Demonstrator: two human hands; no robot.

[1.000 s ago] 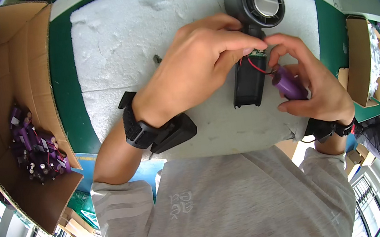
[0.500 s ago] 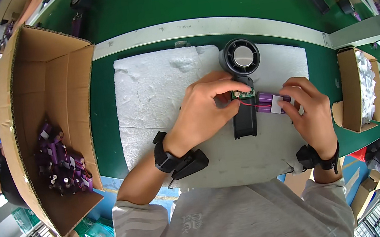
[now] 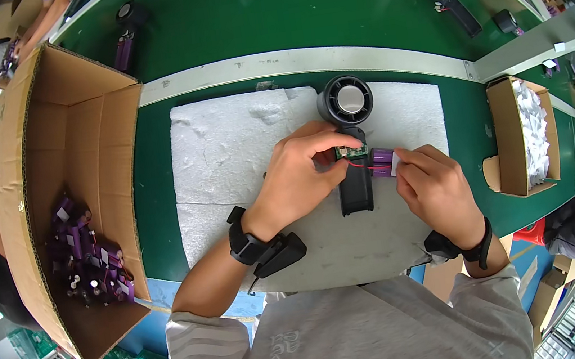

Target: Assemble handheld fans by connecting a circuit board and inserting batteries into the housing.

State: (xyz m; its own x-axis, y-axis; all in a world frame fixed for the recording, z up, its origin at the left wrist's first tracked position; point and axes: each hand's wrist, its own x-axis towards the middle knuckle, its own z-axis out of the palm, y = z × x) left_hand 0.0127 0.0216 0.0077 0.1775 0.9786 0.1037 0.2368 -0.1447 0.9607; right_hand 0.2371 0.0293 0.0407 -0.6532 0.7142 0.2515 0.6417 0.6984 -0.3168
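A black handheld fan (image 3: 356, 196) lies on the foam sheet, its round head away from me and its handle shell open toward me. My left hand (image 3: 298, 176) reaches across from the left, thumb and fingers closed about a small green circuit board (image 3: 353, 150) at the fan's neck. A red wire (image 3: 361, 165) runs from beside the board to a purple battery pack (image 3: 381, 159) just right of the handle. My right hand (image 3: 438, 192) pinches the pack's right end at its white label; the fingers cover part of it.
A tall cardboard box (image 3: 83, 144) with several purple battery packs stands left. On the right, a smaller box (image 3: 508, 143) holds white pieces. The white foam sheet (image 3: 225, 144) covers the green bench before a metal rail (image 3: 236, 68). More fans (image 3: 449, 2) lie beyond it.
My right hand's fingers have drawn together and now cover more of the battery pack's right end. My left hand keeps its hold at the board. The whole view has shifted slightly.
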